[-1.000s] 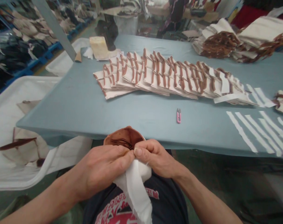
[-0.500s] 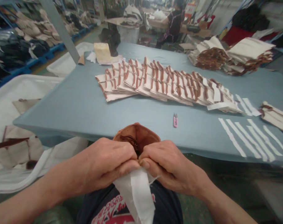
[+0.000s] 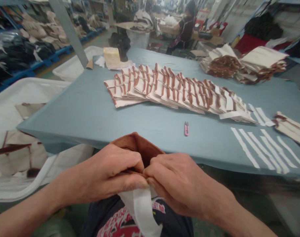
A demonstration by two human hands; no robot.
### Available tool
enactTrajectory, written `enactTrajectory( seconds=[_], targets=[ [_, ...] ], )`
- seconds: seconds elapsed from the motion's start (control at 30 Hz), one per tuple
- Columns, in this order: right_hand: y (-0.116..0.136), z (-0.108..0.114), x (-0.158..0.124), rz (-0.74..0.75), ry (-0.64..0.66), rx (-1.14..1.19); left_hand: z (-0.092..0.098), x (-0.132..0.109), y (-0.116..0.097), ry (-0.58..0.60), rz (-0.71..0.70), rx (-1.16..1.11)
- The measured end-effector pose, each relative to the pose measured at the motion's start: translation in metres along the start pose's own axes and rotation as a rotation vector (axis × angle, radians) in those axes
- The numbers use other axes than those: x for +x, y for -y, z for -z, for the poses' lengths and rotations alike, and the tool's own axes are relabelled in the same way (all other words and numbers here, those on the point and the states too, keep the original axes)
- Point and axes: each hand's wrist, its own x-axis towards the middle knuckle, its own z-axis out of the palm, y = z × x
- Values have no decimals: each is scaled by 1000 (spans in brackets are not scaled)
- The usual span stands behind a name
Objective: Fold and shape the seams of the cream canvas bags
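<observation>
My left hand (image 3: pixel 110 174) and my right hand (image 3: pixel 179 184) are both closed, thumbs and fingertips pressed together, on a bundle of brown-handled cloth bags (image 3: pixel 137 146) held over my lap. A white cloth strip (image 3: pixel 142 210) hangs down from between my fingers. The bundle sits just in front of the near edge of the blue-grey table (image 3: pixel 90 112). Most of the bundle is hidden behind my hands.
A long overlapping row of cream bags with brown handles (image 3: pixel 174 89) lies across the table. Pink thread snips (image 3: pixel 186 128) lie near the front edge. Several white strips (image 3: pixel 263 148) lie at right. Bag stacks (image 3: pixel 241 62) stand at the far right; white bins (image 3: pixel 16 131) at left. A person works in the background.
My hands have closed tighter over the bundle, hiding its folded handles. The camera has tilted up slightly, so the table sits lower in view.
</observation>
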Motion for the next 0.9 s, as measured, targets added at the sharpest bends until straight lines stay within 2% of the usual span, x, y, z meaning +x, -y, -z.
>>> enactTrajectory(
  seconds=[0.13,0.2,0.3,0.43,0.57,0.63,0.73,0.8,0.9],
  targets=[
    [6,13,0,-1,133,18,2,2,-11,88,18,17],
    [2,15,0,-11,141,78,-3,1,-13,42,49,35],
    [-12,5,1,-22,57,234,-13,-3,-11,-66,139,-24],
    [-31,-31,3,-39,-83,632,-32,-5,-3,-151,152,-389],
    [-36,-57,6,-178,-106,1099,-60,0,13,-331,137,-722],
    [-36,-58,7,-176,-121,1173,-74,4,19,-399,74,-888],
    [-35,-56,7,-140,-151,1176,-85,9,22,-444,-104,-1056],
    [-35,-59,5,-135,-166,1171,-83,7,16,-421,-169,-991],
    [-29,-70,-1,-118,-199,1161,-73,-2,-3,-335,-186,-658]
  ],
)
